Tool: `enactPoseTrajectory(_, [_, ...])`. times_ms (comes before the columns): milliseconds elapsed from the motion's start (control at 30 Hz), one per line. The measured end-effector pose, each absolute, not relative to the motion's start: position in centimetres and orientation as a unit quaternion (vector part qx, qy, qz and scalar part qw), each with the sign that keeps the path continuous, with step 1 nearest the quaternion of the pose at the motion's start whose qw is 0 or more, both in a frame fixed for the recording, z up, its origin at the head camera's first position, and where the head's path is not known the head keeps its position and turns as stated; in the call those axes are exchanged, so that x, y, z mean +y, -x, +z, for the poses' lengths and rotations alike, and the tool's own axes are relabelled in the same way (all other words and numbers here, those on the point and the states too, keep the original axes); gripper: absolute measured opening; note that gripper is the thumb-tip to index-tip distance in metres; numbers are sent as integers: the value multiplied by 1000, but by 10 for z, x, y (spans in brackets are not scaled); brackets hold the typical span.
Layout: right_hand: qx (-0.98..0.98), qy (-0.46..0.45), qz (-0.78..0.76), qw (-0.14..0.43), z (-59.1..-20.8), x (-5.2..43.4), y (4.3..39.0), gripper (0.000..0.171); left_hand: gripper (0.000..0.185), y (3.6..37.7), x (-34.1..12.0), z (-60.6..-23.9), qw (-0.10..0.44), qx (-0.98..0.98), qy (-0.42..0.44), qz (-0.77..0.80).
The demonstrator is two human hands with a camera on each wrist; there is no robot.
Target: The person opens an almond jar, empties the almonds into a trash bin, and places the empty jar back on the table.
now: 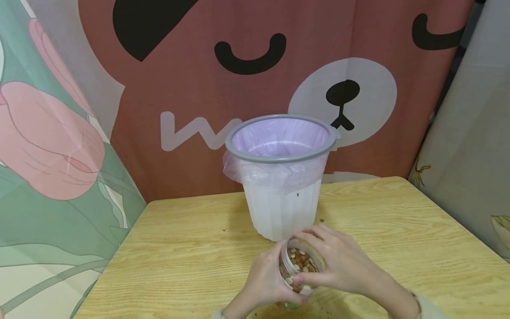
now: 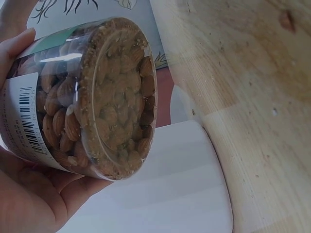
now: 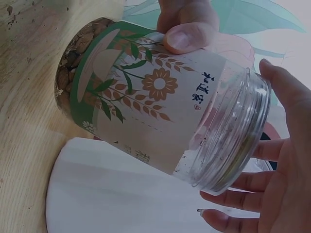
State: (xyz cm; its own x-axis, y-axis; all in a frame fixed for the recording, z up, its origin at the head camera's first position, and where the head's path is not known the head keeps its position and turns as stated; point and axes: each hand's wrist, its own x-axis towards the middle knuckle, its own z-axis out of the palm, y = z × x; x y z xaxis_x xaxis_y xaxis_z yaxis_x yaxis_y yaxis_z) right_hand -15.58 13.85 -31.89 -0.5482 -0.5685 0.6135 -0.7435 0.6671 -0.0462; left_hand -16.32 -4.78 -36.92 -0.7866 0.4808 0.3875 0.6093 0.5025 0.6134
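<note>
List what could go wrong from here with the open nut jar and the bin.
1. The jar has no lid and is held tilted near the table; nuts could spill short of the bin.
2. The left hand grips the body while the right hand is only at the mouth, so the smooth jar might slip.

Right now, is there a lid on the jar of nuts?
No: in the right wrist view the jar's threaded mouth is open, with no lid.
</note>
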Motion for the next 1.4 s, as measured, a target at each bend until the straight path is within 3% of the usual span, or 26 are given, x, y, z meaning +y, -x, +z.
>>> enactPoseTrajectory(533, [-842, -428, 166, 284, -318, 140, 156, 55, 92, 163, -48, -369, 94, -865, 324, -371])
enactPoseTrajectory(1000, [-829, -463, 180, 257, -318, 141, 155, 67, 89, 164, -47, -371, 100, -864, 329, -369])
enactPoseTrajectory(1233, [-838, -455, 166, 249, -319, 141, 153, 66, 93, 164, -48, -371, 111, -868, 323, -360])
enactPoseTrajectory(1400, [-866, -387, 161, 272, -321, 142, 153, 71, 93, 166, -48, -372, 104, -865, 328, -364])
